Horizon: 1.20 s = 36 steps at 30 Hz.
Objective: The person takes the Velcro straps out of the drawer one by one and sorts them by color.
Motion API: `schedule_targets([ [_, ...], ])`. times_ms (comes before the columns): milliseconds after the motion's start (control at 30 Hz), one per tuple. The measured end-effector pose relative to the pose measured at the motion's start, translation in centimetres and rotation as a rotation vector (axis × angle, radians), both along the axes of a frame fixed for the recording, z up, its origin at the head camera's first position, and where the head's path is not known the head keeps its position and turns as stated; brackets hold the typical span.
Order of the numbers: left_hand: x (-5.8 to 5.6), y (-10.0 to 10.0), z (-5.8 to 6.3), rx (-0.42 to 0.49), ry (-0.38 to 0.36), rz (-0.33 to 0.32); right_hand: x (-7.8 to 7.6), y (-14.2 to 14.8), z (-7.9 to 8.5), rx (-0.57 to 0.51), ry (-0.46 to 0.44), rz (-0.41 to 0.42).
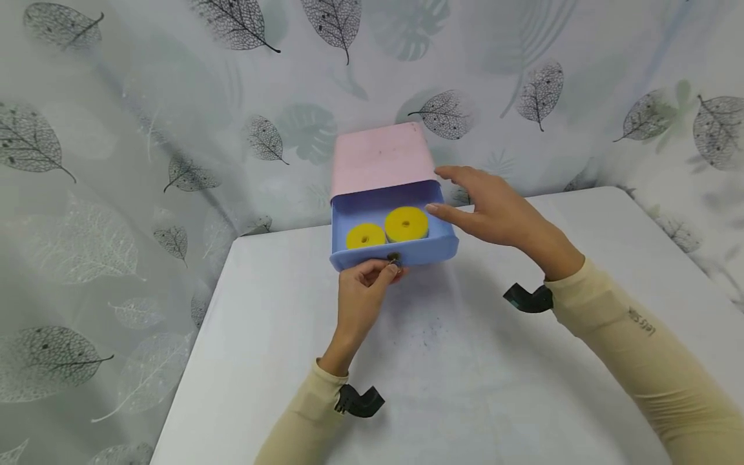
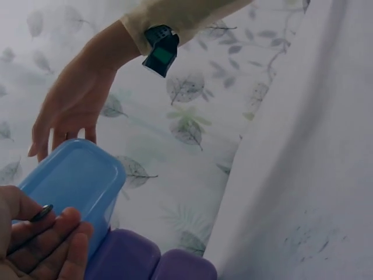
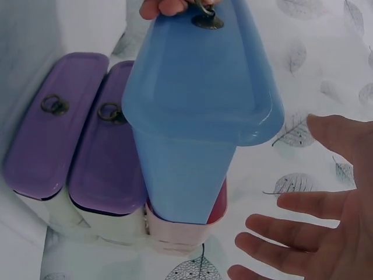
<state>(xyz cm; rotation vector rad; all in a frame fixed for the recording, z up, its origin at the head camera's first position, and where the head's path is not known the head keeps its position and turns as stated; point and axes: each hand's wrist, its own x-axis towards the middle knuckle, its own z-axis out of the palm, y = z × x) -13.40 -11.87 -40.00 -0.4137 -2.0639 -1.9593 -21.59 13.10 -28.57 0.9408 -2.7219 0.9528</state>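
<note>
My left hand (image 1: 359,298) pinches the ring pull (image 3: 207,21) of a blue drawer (image 1: 433,250) between thumb and fingers. The drawer stands pulled out from under the pink top of a small drawer box (image 1: 380,155). Inside it lie two round yellow pieces (image 1: 401,234), each with a hole in its middle. My right hand (image 1: 500,210) is beside the drawer's right side, its fingers spread and holding nothing. In the right wrist view, a gap separates those fingers from the drawer.
Two purple drawers (image 3: 105,160) with ring pulls sit below the blue one, pushed in. The box stands at the back of a white table (image 1: 279,336), near a leaf-patterned cloth backdrop (image 1: 314,84).
</note>
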Motion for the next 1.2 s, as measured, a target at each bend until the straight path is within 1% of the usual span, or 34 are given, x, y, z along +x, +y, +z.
schedule_targets([
  [133, 0.7, 0.1, -0.1, -0.013, -0.005, 0.008, -0.2, -0.3, 0.1, 0.017, 0.055, 0.042],
  [300, 1.5, 0.0, -0.5, 0.005, -0.013, 0.02, -0.5, -1.1, 0.3, 0.072, 0.079, 0.092],
  [533, 2.1, 0.2, -1.1, 0.015, -0.011, 0.006, -0.7, -2.4, 0.2, 0.207, 0.059, 0.189],
  [733, 2.5, 0.2, -1.6, 0.011, -0.001, -0.006, -1.1, -3.5, -0.4, 0.301, -0.014, 0.268],
  [833, 2.5, 0.3, -1.7, 0.0, 0.01, -0.012, -1.4, -3.7, -0.9, 0.321, -0.032, 0.3],
  [933, 2.6, 0.3, -1.7, -0.009, 0.016, -0.011, -1.7, -4.0, -1.5, 0.325, -0.042, 0.315],
  [1200, 2.7, 0.3, -1.5, 0.026, 0.024, -0.021, -2.3, -4.9, -2.3, 0.341, -0.03, 0.335],
])
